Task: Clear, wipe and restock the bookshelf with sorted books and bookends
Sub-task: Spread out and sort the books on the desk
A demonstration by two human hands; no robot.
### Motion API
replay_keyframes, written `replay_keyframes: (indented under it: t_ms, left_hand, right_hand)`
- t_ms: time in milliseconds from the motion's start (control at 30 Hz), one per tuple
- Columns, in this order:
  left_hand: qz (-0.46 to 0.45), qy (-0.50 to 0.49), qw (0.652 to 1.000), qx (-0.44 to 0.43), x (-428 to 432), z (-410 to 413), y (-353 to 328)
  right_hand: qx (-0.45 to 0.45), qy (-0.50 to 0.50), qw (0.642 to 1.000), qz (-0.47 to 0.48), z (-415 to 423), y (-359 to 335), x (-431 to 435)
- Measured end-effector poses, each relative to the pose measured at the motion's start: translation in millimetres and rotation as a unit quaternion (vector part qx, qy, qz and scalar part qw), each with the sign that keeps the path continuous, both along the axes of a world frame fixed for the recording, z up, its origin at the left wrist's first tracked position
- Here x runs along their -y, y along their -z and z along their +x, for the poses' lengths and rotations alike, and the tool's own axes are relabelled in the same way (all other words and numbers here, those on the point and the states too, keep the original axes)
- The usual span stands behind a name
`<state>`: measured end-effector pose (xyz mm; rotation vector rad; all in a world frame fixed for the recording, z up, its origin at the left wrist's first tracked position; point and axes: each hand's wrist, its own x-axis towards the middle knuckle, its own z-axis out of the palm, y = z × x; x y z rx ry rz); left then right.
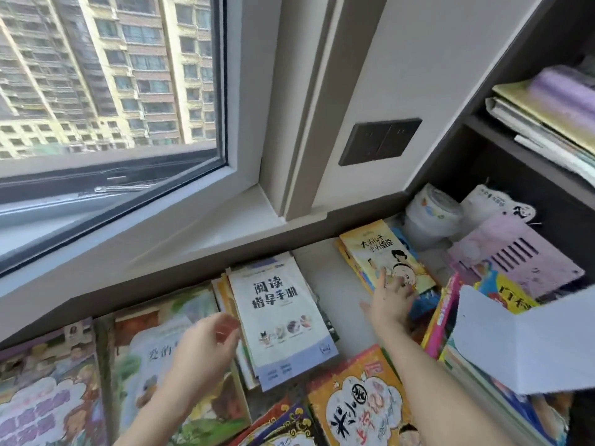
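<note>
Books lie sorted in piles on a grey ledge [325, 284] under the window. My right hand [389, 297] reaches forward, fingers spread, its fingertips resting on a yellow cartoon book [376, 252] that tops a small pile. My left hand [206, 346] hovers with loosely curled fingers at the left edge of a white booklet [280, 317] on a stack, holding nothing. The dark bookshelf [502, 140] stands at the right, with papers and a purple roll on its upper level.
Large picture books [51, 391] cover the left of the ledge, and an orange book [357, 397] lies in front. A pink vented box [515, 255], white jars [431, 210] and a white folded sheet [528, 342] crowd the right. A wall switch plate [380, 141] sits above.
</note>
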<state>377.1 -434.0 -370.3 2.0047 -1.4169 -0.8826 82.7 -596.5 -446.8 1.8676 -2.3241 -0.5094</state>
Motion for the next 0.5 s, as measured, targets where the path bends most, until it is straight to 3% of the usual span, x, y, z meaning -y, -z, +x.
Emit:
replay_keyframes:
  t_ms: [167,300,500]
  left_hand:
    - [0.024,0.012,0.999,-0.035,34,-20,22]
    - [0.038,0.027,0.998,-0.045,47,-34,29]
    - [0.045,0.042,0.995,-0.078,55,-45,22]
  right_hand:
    - [-0.056,-0.003,0.998,-0.020,-9,30,37]
    - [-0.088,-0.013,0.996,0.019,-9,24,50]
    - [0.016,-0.017,0.997,-0.070,-19,-21,57]
